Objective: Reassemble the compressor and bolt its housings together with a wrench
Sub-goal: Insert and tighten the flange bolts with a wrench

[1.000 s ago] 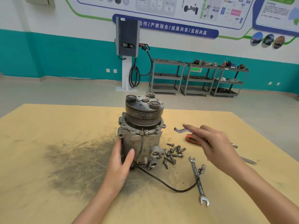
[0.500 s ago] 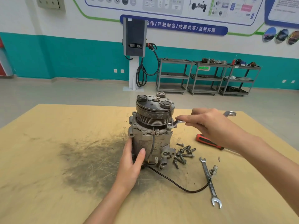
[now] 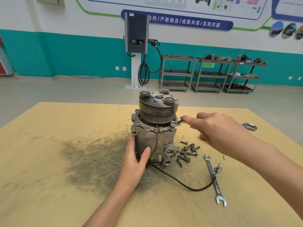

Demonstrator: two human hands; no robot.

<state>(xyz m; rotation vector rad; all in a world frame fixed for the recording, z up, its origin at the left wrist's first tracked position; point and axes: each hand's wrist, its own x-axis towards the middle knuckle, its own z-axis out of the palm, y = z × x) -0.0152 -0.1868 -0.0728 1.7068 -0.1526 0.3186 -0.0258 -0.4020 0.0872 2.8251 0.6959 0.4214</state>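
Loose bolts (image 3: 186, 152) and a spare spanner (image 3: 214, 179) litter the table (image 3: 49, 161) right of the upright compressor (image 3: 155, 128), left hand (image 3: 136, 159) cupping it, right hand (image 3: 218, 130) gripping a wrench (image 3: 177, 123) lying sideways on its flange.

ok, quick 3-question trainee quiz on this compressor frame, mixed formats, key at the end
1. True or false: the left hand steadies the compressor body.
2. The wrench in the right hand sits on: A) the pulley top, B) a flange bolt under the pulley, C) a loose bolt on the table.
3. Fill in: the spare wrench lies on the ____.

Key: 1 true; 2 B; 3 table.
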